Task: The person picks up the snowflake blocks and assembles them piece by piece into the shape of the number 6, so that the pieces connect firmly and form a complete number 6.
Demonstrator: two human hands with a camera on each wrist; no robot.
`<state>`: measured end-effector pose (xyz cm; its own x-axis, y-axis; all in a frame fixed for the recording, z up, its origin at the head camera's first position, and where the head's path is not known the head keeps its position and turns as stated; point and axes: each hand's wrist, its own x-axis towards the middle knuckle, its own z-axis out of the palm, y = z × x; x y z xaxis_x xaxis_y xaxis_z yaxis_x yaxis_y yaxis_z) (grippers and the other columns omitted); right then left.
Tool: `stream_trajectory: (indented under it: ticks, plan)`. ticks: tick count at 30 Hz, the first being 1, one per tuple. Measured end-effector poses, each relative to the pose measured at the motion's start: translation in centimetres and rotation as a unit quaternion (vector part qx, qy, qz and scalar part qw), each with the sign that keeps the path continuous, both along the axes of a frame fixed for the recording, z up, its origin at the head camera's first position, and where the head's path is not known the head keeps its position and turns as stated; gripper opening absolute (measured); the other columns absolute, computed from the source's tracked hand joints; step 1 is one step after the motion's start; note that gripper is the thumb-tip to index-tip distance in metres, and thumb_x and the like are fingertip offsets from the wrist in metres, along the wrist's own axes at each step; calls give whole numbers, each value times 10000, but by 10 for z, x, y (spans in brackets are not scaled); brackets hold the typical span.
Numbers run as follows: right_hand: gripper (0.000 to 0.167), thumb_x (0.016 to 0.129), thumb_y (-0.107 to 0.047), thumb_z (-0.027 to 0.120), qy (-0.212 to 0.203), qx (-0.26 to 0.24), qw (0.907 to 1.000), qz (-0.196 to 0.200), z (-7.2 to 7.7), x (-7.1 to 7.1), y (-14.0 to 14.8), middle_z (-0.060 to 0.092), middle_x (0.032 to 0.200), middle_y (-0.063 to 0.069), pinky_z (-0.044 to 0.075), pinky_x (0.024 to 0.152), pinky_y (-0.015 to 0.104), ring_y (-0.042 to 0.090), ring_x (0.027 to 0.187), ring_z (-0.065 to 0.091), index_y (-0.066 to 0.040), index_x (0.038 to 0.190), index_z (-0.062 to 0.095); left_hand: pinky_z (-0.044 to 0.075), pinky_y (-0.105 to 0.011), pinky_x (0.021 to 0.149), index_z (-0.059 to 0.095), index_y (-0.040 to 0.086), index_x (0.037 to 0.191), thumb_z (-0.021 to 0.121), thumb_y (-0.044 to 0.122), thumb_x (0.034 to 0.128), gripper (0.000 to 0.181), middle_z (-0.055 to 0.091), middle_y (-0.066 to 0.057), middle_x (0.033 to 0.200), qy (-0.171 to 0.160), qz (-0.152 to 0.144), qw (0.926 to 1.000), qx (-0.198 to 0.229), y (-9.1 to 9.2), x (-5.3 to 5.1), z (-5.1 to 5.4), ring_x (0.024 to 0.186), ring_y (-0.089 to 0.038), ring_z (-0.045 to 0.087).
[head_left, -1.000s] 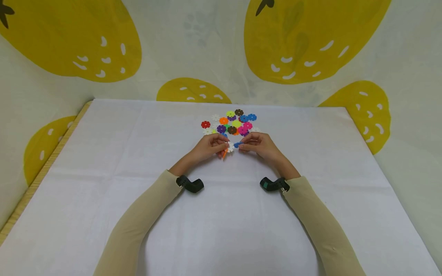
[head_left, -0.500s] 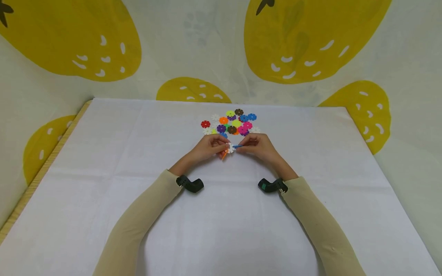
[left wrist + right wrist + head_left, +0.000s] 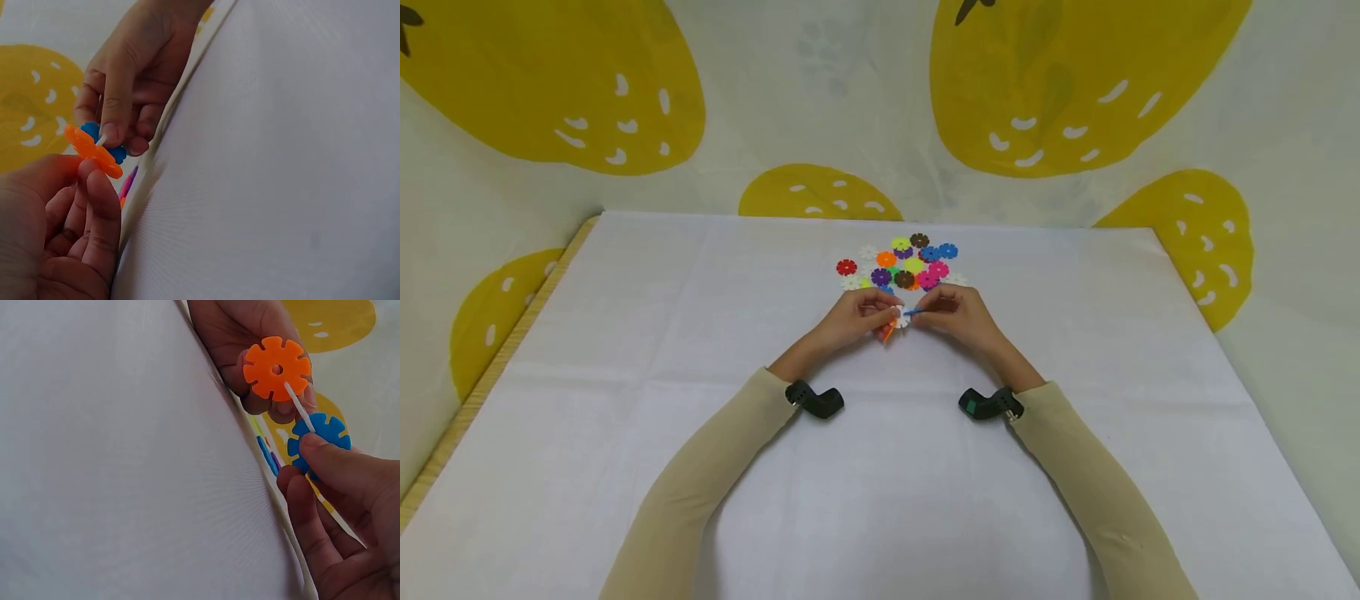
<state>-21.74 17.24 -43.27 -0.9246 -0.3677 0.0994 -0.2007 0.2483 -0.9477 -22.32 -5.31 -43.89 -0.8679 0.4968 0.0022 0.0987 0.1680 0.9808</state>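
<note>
The left hand [image 3: 854, 319] pinches a white disc [image 3: 901, 321] with an orange disc [image 3: 267, 369] at its 7 o'clock; the right hand [image 3: 964, 317] pinches a blue disc [image 3: 329, 431] edge-on at 3 o'clock, seemingly so slots align.

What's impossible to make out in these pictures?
Head view: the left hand hides part of the notched white plastic disc.
Right wrist: the right hand hides part of the notched blue plastic disc.
Head: overlaps in the multicoloured plastic disc pile obscure its count.
</note>
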Motion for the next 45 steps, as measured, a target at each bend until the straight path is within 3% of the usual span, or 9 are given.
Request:
stream_trajectory:
  ticks: [4,7,16,27,36,45]
  plan:
    - [182,852,-65,752,-33,104,9999,-26,2,-1,0,680,948,134,535,780,209,134,809,664,43,975,673,528,-234,621,614,-65,1222,585,85,979,286,672,-160,924,-89,-130,9999,70,0,0,1,634,-148,609]
    - [190,856,-62,748,-23,204,9998,-73,3,-1,2,676,966,160,522,701,198,117,775,654,44,997,677,537,-242,618,599,-80,1220,577,79,982,287,659,-145,918,-225,-172,9995,149,0,0,1,650,-137,615]
    - [188,874,-72,730,1,472,9984,-319,4,-1,8,677,916,102,492,626,185,103,741,614,43,1015,684,548,-249,614,583,-75,1155,590,77,974,237,633,-125,905,-399,-249,9985,271,1,1,2,632,-145,632]
    - [221,901,-135,710,-379,593,9885,-1339,5,-6,23,641,1043,112,498,659,155,134,837,570,14,1063,679,546,-240,625,567,-77,1151,581,73,979,229,644,-128,899,-367,-302,9985,253,1,2,3,641,-146,631]
    - [244,910,-171,703,-577,670,9779,-1896,3,-10,31,632,1049,108,473,648,145,182,851,531,-15,1096,680,550,-249,638,555,-81,1164,574,75,983,239,644,-136,900,-344,-397,9984,209,1,2,3,649,-148,633]
    - [263,902,-129,701,-443,457,9726,-2237,-3,-20,29,564,909,60,434,550,127,97,688,488,18,1116,662,550,-238,641,550,-83,1173,571,66,982,243,647,-135,917,-295,-407,9985,207,1,2,3,651,-139,634]
